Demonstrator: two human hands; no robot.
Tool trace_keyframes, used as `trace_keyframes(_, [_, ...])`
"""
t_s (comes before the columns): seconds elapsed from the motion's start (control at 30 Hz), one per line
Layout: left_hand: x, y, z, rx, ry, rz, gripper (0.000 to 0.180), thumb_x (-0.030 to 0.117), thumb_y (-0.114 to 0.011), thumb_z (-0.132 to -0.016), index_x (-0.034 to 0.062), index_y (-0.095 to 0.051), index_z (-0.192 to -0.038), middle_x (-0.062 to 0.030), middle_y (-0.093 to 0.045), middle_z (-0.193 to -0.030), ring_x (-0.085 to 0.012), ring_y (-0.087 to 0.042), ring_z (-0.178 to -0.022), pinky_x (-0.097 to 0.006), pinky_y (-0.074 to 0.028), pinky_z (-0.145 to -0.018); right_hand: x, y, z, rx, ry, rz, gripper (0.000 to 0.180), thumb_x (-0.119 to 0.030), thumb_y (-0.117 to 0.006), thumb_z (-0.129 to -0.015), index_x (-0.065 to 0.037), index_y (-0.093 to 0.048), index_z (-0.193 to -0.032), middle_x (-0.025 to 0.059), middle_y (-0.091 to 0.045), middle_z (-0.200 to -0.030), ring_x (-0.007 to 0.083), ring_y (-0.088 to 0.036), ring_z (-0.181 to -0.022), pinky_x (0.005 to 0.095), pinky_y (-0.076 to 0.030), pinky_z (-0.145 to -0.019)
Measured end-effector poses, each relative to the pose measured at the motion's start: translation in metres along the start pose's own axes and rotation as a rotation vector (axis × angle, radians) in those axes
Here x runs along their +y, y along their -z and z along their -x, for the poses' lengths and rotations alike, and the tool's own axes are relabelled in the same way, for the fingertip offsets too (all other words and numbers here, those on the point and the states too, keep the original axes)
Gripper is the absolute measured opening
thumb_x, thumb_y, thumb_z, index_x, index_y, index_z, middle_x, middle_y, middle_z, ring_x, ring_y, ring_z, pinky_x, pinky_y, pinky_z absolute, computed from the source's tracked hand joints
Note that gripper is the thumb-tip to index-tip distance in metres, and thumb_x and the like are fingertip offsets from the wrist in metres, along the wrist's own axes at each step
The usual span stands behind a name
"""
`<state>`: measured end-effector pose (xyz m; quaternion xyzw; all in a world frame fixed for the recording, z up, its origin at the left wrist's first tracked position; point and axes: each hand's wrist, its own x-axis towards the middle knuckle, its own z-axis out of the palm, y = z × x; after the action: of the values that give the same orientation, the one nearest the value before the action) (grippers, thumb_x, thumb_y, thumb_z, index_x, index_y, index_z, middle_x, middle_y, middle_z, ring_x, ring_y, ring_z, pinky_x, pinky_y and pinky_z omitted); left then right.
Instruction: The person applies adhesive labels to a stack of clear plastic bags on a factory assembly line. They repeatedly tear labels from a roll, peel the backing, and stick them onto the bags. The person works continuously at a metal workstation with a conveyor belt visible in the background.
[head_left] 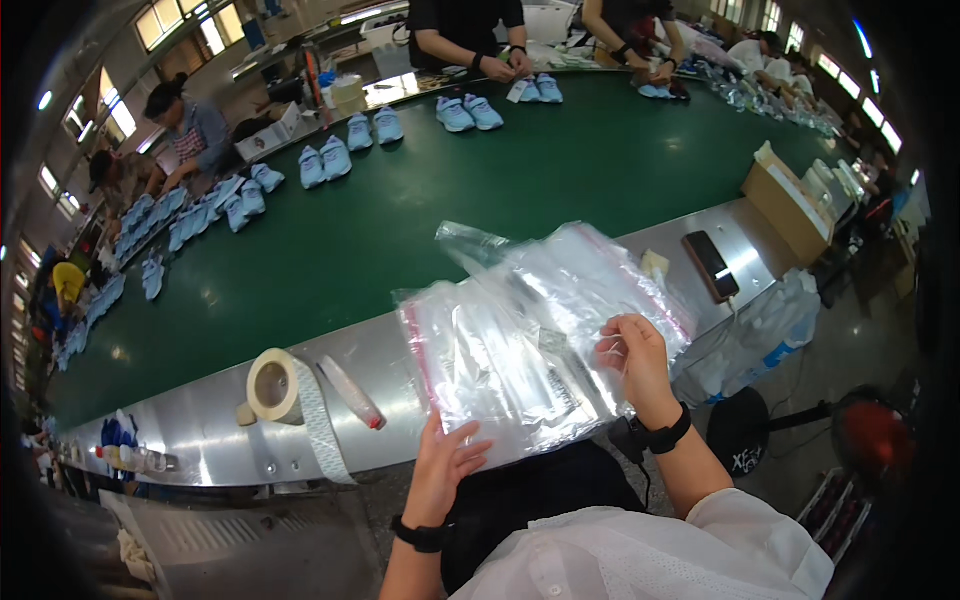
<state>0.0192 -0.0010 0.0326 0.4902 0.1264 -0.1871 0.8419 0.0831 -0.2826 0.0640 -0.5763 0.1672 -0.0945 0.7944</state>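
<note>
A stack of clear plastic bags [500, 360] with reddish seal strips lies on the metal ledge in front of me, its far corner reaching over the green belt. My left hand [445, 468] is at the near left corner of the bags, fingers apart, the thumb close to the bag edge. Above the right part of the stack is my right hand [640, 365], its fingers loosely bent and spaced apart. I see nothing gripped in it. Whether its fingertips touch the film is unclear.
Light blue shoes [455, 113] stand along the far side of the green belt [400, 210], where several people work. On the metal ledge [215, 420] are a label roll [275, 388], a red-tipped clear tube [350, 392], a phone [711, 266] with a cable and a cardboard box [790, 205].
</note>
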Motion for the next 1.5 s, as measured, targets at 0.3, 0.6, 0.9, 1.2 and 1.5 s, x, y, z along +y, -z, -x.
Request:
trace_keyframes(0.3, [-0.037,0.12,0.084,0.697,-0.209,0.071,0.031,0.025,-0.051,-0.093,0.0044,-0.049,-0.116,-0.0068,-0.061,-0.103,-0.0144,-0.06,-0.079,-0.028,-0.048,-0.063,0.002,0.121,-0.003,0.444,0.178,0.222,0.011,-0.017,-0.053,-0.09,-0.008,-0.057,-0.095,-0.0007,-0.056,-0.088,0.0066,-0.052,-0.077,0.0209,-0.042,-0.059])
trace_keyframes(0.6, [-0.036,0.174,0.045,0.546,-0.232,-0.398,0.026,0.015,-0.06,-0.088,-0.0007,-0.056,-0.108,-0.0042,-0.059,-0.098,-0.0108,-0.053,-0.089,-0.025,-0.04,-0.08,0.008,-0.042,0.05,-0.405,0.551,0.483,0.015,0.0,-0.045,-0.09,-0.001,-0.055,-0.101,0.0096,-0.054,-0.107,0.0168,-0.051,-0.104,0.028,-0.039,-0.09])
trace_keyframes(0.9, [-0.005,0.078,0.075,0.241,-0.151,0.227,0.02,0.016,-0.049,-0.095,-0.0012,-0.054,-0.105,-0.0052,-0.062,-0.093,-0.0089,-0.06,-0.079,-0.023,-0.05,-0.07,0.094,-0.126,0.133,-1.179,-0.068,0.45,0.021,-0.014,-0.06,-0.087,0.0,-0.056,-0.102,0.0107,-0.059,-0.087,0.014,-0.058,-0.08,0.0267,-0.047,-0.071])
trace_keyframes(1.2, [0.016,0.035,0.093,0.701,-0.768,-1.286,0.028,0.006,-0.062,-0.083,0.0006,-0.055,-0.11,-0.0116,-0.055,-0.104,-0.0219,-0.057,-0.089,-0.031,-0.047,-0.073,0.08,-0.13,0.121,-1.173,-0.08,0.491,0.01,-0.01,-0.062,-0.087,0.0,-0.061,-0.089,0.0023,-0.059,-0.074,0.0061,-0.052,-0.067,0.0229,-0.043,-0.061])
trace_keyframes(1.5, [0.012,0.039,0.092,0.404,-0.352,-0.28,0.014,0.008,-0.055,-0.091,-0.0017,-0.062,-0.099,-0.007,-0.064,-0.094,-0.0116,-0.061,-0.083,-0.022,-0.048,-0.073,0.085,-0.148,0.121,-1.03,0.025,0.531,0.014,-0.015,-0.065,-0.084,-0.001,-0.061,-0.082,0.0086,-0.059,-0.07,0.0159,-0.054,-0.06,0.0289,-0.043,-0.057])
